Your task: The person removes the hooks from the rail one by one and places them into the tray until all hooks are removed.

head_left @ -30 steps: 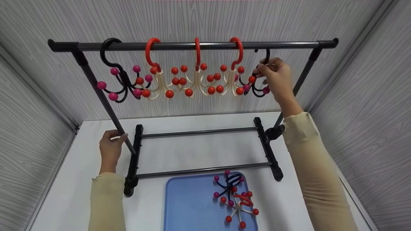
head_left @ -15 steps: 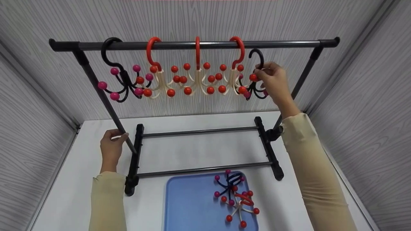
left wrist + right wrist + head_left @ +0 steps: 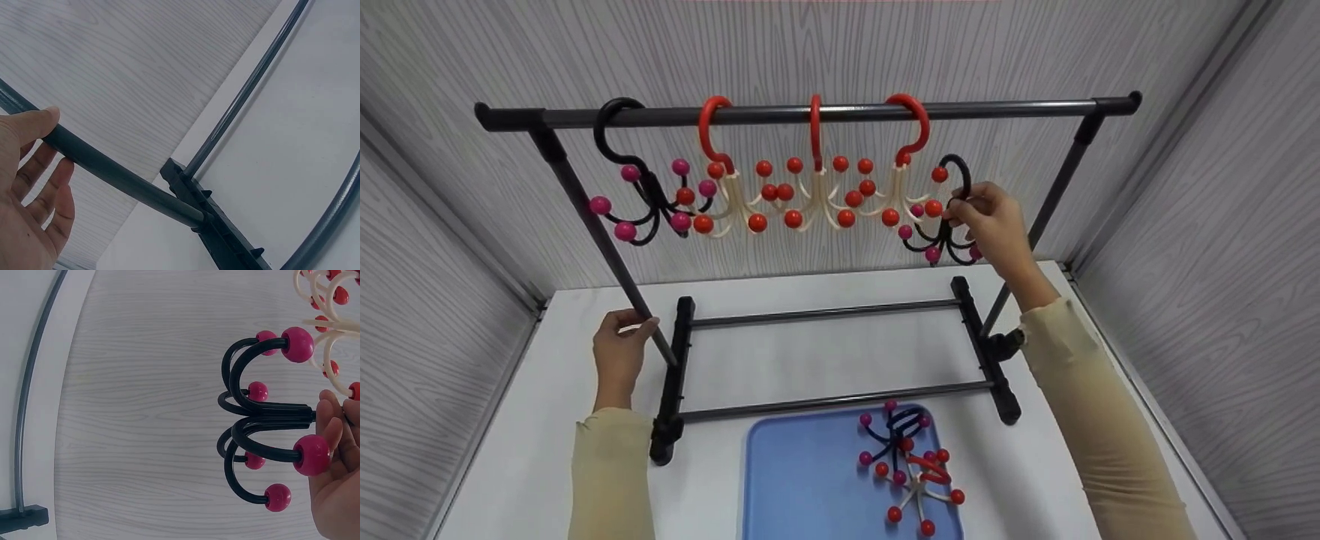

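Observation:
My right hand (image 3: 997, 229) pinches a black claw-style rotating hanger (image 3: 943, 238) at the neck, below its hook. The hook's tip stands below the rack's top bar (image 3: 1012, 110), toward its right end. In the right wrist view, the hanger's curved arms (image 3: 242, 374) end in pink balls (image 3: 312, 454). With thumb and fingers, my left hand (image 3: 619, 352) holds the left upright pole (image 3: 604, 232) low down, near the rack's foot. Just left of the held hanger, a cream hanger with a red hook (image 3: 911, 127) hangs on the bar.
Two more red-hooked hangers (image 3: 814, 139) and a black one (image 3: 652, 191) hang on the bar. In front of the rack base (image 3: 840, 397) lies a blue tray (image 3: 795, 480), bearing a black hanger (image 3: 895, 439) and a red-hooked one (image 3: 917, 487). Wood-grain panels (image 3: 840, 45) surround the table.
My right hand has lowered the black hanger from close by the top bar to well beneath it, slightly leftward. My left hand stays on the pole.

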Available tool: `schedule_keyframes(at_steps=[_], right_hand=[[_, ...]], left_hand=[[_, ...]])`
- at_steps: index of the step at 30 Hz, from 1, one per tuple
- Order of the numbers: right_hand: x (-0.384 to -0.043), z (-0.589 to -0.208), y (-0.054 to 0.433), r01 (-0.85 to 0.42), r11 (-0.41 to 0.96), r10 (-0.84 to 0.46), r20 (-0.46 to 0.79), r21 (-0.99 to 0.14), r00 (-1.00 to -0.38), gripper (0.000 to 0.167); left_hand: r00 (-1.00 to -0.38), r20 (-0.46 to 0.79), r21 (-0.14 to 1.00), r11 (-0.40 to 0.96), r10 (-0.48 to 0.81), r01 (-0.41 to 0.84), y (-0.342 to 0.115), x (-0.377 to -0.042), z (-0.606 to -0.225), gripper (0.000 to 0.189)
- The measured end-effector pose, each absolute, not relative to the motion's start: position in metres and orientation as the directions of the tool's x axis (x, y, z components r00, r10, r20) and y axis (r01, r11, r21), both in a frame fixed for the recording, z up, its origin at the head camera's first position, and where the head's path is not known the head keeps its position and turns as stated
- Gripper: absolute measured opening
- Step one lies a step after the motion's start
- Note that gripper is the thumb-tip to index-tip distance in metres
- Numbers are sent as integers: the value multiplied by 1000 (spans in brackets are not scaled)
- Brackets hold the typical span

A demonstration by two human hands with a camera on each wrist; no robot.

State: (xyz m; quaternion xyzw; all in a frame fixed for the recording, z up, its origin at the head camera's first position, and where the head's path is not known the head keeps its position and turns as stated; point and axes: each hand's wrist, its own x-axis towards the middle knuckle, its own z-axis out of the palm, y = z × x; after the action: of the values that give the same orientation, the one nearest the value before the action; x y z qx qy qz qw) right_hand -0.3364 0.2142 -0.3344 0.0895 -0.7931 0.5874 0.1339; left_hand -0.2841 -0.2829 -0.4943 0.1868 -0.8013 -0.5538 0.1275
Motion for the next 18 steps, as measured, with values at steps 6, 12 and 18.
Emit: schedule_keyframes(at_steps=[6, 12, 18], right_hand=[[-322, -343, 223, -298, 281, 17, 315, -912, -949, 19], [-303, -348, 226, -318, 271, -12, 328, -908, -945, 22], [-282, -353, 225, -349, 257, -69, 343, -901, -937, 21]], left_hand=[[-899, -15, 931, 322, -438, -173, -282, -283, -494, 41], [-904, -7, 926, 338, -428, -167, -283, -284, -494, 40], [-902, 2, 935, 322, -431, -152, -282, -284, -496, 39]])
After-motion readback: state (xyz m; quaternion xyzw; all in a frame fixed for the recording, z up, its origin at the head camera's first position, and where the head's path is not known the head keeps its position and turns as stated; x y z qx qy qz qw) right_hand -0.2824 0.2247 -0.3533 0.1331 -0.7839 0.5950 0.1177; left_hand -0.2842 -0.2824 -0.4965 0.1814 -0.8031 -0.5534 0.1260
